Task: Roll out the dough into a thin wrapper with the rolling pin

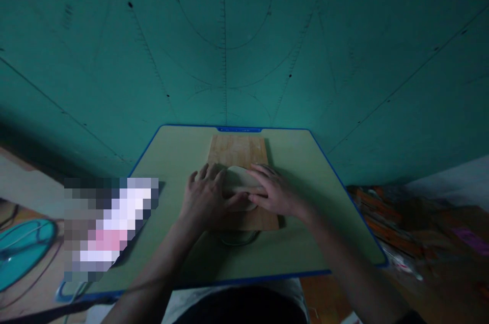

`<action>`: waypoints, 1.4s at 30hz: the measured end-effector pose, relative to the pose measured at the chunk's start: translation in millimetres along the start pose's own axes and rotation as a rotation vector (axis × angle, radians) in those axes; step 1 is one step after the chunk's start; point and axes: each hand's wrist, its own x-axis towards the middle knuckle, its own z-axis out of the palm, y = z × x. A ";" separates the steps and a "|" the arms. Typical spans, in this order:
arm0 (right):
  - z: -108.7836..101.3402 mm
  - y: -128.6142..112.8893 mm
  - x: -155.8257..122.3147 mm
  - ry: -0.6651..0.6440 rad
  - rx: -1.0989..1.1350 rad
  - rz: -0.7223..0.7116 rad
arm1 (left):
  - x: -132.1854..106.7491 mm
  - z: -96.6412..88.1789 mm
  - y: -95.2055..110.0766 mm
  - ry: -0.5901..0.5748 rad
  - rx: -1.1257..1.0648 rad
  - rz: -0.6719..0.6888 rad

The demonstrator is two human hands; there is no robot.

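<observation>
A pale flat lump of clay-like material lies on a wooden board in the middle of a small green table with a blue rim. My left hand rests on the lump's left side, fingers spread flat over it. My right hand lies on its right side, fingers stretched out and pressed down on it. Both thumbs meet near the lump's front edge. Much of the lump is hidden under my hands.
A blurred-out object sits at the table's left edge. A teal wall with drawn lines rises behind the table. A teal round thing lies on the floor at left; cluttered coloured items lie at right.
</observation>
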 end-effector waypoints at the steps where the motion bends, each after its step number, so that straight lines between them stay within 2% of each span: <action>1: -0.3 1.4 0.3 -0.002 0.012 0.000 | 0.2 0.0 -1.5 -0.010 -0.010 0.006; 6: 0.0 3.4 2.0 -0.004 0.029 0.021 | 1.0 -1.3 -10.7 -0.054 -0.070 0.072; 12: 3.7 -5.5 6.8 -0.002 -0.183 0.098 | 1.7 -2.0 -16.9 -0.124 -0.066 0.116; 20: 1.9 -11.4 11.7 -0.065 -0.247 0.181 | 1.0 3.0 -16.0 -0.056 -0.106 0.120; 27: 0.4 -24.7 9.8 -0.046 -0.257 0.194 | 1.0 6.3 -16.8 -0.015 -0.126 0.138; 42: 6.4 -26.6 7.8 -0.004 -0.261 0.217 | 0.8 -1.7 -8.7 -0.042 -0.036 0.113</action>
